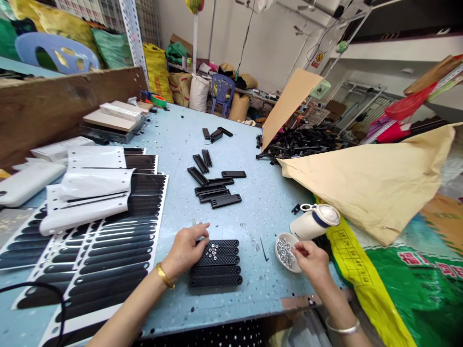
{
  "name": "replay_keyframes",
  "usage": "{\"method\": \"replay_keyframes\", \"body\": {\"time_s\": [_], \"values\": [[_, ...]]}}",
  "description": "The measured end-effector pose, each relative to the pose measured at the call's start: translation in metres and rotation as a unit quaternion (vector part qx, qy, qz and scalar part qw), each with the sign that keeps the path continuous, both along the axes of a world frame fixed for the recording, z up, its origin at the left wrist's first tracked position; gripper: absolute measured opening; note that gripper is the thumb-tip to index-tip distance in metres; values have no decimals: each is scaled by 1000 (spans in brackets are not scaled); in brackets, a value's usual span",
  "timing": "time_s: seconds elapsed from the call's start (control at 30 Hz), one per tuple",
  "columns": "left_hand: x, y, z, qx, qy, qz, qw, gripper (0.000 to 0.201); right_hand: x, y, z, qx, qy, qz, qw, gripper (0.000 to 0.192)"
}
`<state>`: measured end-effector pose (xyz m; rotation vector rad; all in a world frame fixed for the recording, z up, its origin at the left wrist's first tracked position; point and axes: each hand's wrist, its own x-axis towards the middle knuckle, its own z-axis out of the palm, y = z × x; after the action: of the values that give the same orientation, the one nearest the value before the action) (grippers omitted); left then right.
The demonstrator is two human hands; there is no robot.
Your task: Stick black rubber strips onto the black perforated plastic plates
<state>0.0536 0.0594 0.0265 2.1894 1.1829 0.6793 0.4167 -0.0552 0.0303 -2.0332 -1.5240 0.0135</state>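
Note:
Near the table's front edge several black textured plastic strips [215, 271] lie side by side in a row. A small cluster of shiny metal nuts [212, 250] sits on top of the upper ones. My left hand [187, 248] rests over the left ends of these strips, fingers stretched out and apart, next to the nuts. To the right, a small white bowl [294, 268] holds many of the same small silvery pieces. My right hand [311, 260] is at the bowl's right rim with thumb and fingertips pinched together; whatever is between them is too small to make out.
Further up the blue table [253, 217] lie loose black plastic pieces [217, 188]. Sheets of black strips [108, 250] with white backing cover the left side. A white lidded cup [313, 220] lies behind the bowl. Brown paper [369, 178] and a black parts heap [307, 140] are at right.

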Motion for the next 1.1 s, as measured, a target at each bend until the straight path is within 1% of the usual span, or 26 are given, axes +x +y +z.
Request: {"method": "replay_keyframes", "body": {"time_s": [0.1,0.2,0.27,0.33,0.4,0.43,0.5,0.57,0.63,0.7,0.77,0.83,1.0,1.1], "values": [[-6,0,-1,0,5,-13,1000,20,11,-4,-10,-11,-17,2,1000,25],[-9,-2,-4,7,11,-12,1000,21,14,-4,-13,-8,-32,12,999,29],[-11,-4,-8,17,16,-4,1000,25,12,-3,-11,2,-42,10,999,32],[-13,-6,-11,29,21,1,999,29,-1,-1,-7,16,-52,16,998,33],[-16,-8,-13,45,29,0,999,32,-25,3,-1,29,-59,61,996,31],[-17,-9,-13,54,35,-4,998,33,-42,5,2,34,-56,108,992,30],[-19,-13,-12,73,49,-17,996,36,-80,11,8,10,-38,212,976,28],[-20,-17,-10,89,62,-33,994,42,-116,18,14,-28,-28,289,957,31],[-22,-20,-9,122,89,-45,988,48,-143,26,19,-73,-36,333,939,36],[-24,-23,-10,171,126,-51,976,52,-159,33,21,-109,-60,357,926,40],[-26,-26,-12,215,157,-54,962,54,-167,38,22,-135,-90,369,915,43],[-29,-28,-15,235,169,-55,956,56,-169,41,21,-154,-115,373,907,45],[-33,-32,-24,237,163,-63,956,59,-164,42,18,-170,-170,377,894,49],[-35,-32,-27,231,158,-63,958,59,-157,40,19,-173,-209,363,892,51]]}}
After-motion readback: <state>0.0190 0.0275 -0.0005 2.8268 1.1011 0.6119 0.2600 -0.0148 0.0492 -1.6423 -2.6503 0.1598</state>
